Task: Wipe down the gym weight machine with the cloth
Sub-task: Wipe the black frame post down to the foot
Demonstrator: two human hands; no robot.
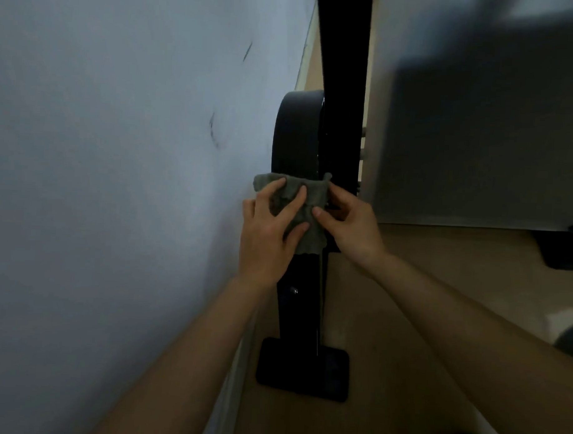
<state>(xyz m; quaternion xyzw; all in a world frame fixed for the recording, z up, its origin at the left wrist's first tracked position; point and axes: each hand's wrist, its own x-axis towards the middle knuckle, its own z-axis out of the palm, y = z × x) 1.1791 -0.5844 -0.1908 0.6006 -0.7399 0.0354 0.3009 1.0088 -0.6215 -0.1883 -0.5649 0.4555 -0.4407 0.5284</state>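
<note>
Crumpled grey-green cloth (298, 210) draped over the rounded black upright of the gym weight machine (297, 136), close beside the pale grey wall (117, 178). Left hand (271, 229) pressing it flat, fingers spread and fairly straight. Right hand (350, 219) pinching its right edge. Black base plate (302, 373) resting on beige floor (422, 302).

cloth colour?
Grey-green, plain, no pattern; the cloth shows in the head view.
</note>
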